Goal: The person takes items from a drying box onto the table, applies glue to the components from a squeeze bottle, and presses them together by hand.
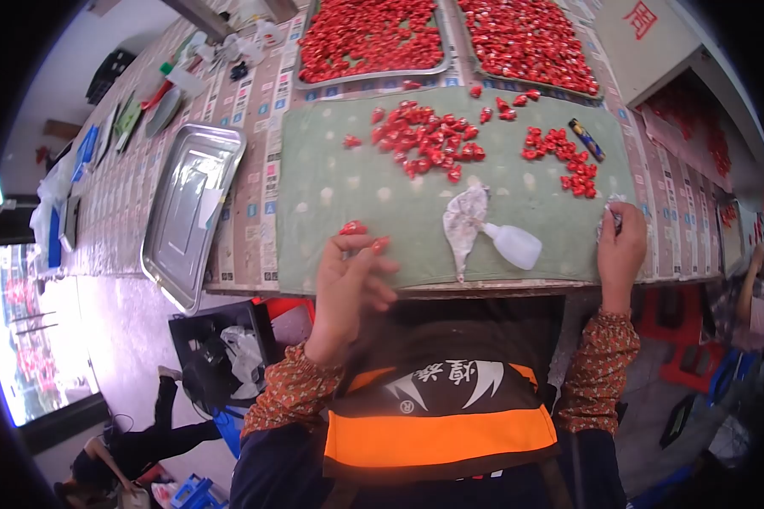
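My left hand [350, 280] is over the front of the green cloth [314, 195], its fingers apart and partly blurred. At its fingertips are a red foil-like piece [353, 227] and a second, smaller red one [380, 244]. My right hand [622, 250], at the cloth's right edge, has its fingers closed on a crumpled silvery-white piece [611, 214], mostly hidden by the fingers. Between my hands lie a whitish crumpled cloth [465, 222] and a white squeeze bottle [518, 246] with its nozzle against it. A pile of red wrapped pieces [429, 140] lies farther back.
Two metal trays full of red pieces, the left tray [373, 78] and the right tray [535, 51], stand at the back. A smaller red group [579, 174] lies near a dark lighter-like stick [587, 140]. An upright-edged metal tray [191, 212] is at left. Another person [127, 445] is lower left.
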Demonstrator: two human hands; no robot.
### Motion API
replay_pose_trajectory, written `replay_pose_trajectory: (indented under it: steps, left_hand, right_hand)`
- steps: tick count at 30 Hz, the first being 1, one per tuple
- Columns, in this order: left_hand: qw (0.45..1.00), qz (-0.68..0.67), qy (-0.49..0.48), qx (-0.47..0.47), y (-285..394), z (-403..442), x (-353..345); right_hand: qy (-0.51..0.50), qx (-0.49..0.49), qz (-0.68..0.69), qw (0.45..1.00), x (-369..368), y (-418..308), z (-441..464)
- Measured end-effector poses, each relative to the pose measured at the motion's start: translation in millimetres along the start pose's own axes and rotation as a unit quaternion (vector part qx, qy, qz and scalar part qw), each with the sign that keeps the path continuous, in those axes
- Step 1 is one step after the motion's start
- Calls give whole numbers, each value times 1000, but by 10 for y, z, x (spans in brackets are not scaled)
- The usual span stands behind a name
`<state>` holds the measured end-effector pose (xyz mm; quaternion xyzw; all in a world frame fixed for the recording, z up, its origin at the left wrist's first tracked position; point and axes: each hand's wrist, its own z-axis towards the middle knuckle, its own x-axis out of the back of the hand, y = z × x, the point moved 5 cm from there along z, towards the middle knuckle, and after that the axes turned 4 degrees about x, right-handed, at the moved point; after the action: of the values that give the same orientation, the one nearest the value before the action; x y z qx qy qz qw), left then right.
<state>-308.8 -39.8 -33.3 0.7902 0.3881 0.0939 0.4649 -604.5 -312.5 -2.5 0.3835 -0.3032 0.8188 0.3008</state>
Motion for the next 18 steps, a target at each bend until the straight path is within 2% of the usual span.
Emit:
replay_pose_trajectory:
  steps: [3,5,6,8,9,11,15,18]
  left_hand:
    - [1000,-4,-13,-5,17,-6,-15]
    - [1000,-9,-15,-4,15,-14,-6]
    - [1000,-13,-20,-3,12,-15,-11]
    - [1000,-15,-25,-3,33,-40,-33]
    - [999,-15,-31,-6,46,-53,-46]
    - [998,-26,-48,8,22,-84,-69]
    - [996,-28,-81,24,23,-193,-222]
    - [992,-37,-121,26,-12,-258,-307]
  right_hand:
    - [-11,-26,6,1000,27,54,-62]
    - [-28,-146,157,976,29,153,-160]
    - [-30,-146,157,976,62,124,-206]
    - [45,-132,260,955,243,-111,-254]
    - [43,-134,260,955,334,-330,-257]
    - [38,-119,396,910,473,-918,-214]
    - [-114,30,491,863,303,-1653,-230]
    - [-173,49,501,846,116,-1992,-234]
